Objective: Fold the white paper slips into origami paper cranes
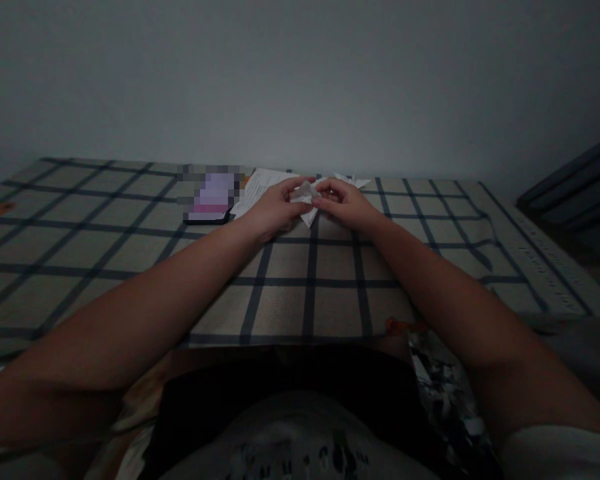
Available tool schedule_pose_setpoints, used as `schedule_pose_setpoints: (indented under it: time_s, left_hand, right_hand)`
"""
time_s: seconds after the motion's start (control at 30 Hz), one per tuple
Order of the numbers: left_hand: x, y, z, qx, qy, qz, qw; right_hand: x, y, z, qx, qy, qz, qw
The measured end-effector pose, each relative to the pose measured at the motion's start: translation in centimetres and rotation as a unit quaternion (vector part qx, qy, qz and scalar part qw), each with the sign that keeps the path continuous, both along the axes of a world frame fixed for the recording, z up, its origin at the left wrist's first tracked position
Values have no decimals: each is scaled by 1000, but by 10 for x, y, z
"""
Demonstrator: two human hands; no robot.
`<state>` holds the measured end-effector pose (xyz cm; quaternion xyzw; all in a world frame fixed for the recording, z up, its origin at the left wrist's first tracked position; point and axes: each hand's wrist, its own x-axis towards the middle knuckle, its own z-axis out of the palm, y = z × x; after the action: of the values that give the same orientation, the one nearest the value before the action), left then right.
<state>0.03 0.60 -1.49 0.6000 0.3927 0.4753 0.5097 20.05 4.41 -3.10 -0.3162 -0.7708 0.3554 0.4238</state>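
Both my hands meet at the far middle of a checked cloth [290,293]. Between them is a small folded piece of white paper [307,200]. My left hand [275,208] pinches its left side with thumb and fingers closed. The fingers of my right hand [344,202] are curled onto its right side. The paper is held just above the cloth. The light is dim and the folds are hard to read.
A sheet of white paper [260,189] lies behind my left hand. Left of it rests a phone [211,200] with a lit screen. More small white folded paper [353,180] sits behind my right hand. A plain wall rises behind; a dark object [575,193] stands at right.
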Motion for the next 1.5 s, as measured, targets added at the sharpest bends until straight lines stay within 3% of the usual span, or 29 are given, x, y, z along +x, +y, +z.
schedule_pose_setpoints:
  time_s: [0.3,0.6,0.8,0.9,1.13,1.3,1.5]
  left_hand:
    - [-1,6,-7,10,-4,-19,1000]
    - [0,3,-6,23,-23,-16,999]
    - [-2,2,-3,-18,-5,-1,1000]
    - [-2,0,0,-29,3,16,999]
    - [5,-8,12,-65,-15,40,997]
    - [9,-6,9,-93,-25,32,995]
    - [8,-5,3,-28,4,21,999]
  right_hand:
    - [5,-2,5,23,-34,-54,998]
    - [2,-1,0,23,-5,-40,999]
    - [2,-1,-1,-3,15,-5,1000]
    - [1,-2,1,25,17,-22,999]
    - [-3,-5,4,-23,38,-23,999]
    - [-1,-4,5,-24,48,-53,997]
    - [0,2,-3,-31,45,-39,998]
